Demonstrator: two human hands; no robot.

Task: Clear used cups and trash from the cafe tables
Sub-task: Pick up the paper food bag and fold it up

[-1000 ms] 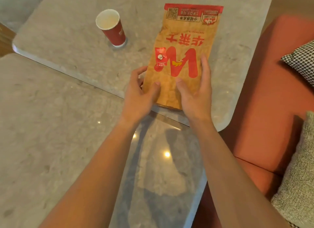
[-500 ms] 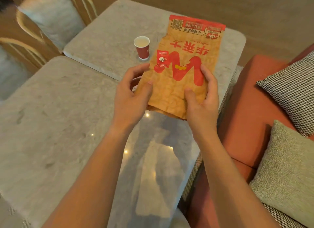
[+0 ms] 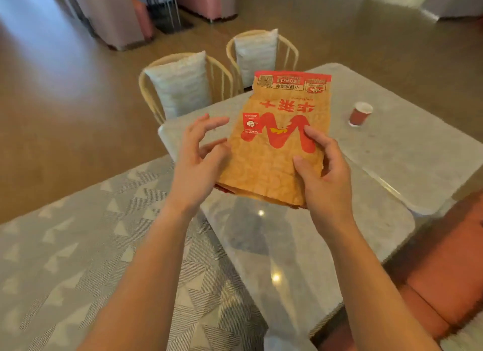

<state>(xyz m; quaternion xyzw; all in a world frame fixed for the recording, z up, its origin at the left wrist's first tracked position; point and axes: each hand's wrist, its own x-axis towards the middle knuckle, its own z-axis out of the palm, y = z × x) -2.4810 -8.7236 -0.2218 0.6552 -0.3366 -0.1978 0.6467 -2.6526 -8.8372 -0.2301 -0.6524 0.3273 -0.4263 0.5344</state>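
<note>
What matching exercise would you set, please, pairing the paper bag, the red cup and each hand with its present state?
Things:
1. paper bag
2. red cup
3. left hand
4. right hand

States:
A. fingers spread, beside the bag's left edge
B. stands upright on the table
C. held up, print upside down
D. grips the bag's lower right corner

Pairs: 1-C, 2-B, 3-A, 4-D

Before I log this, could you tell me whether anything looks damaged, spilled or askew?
Only the paper bag in the right hand: it is crumpled and its print faces upside down. The red cup stands upright.
</note>
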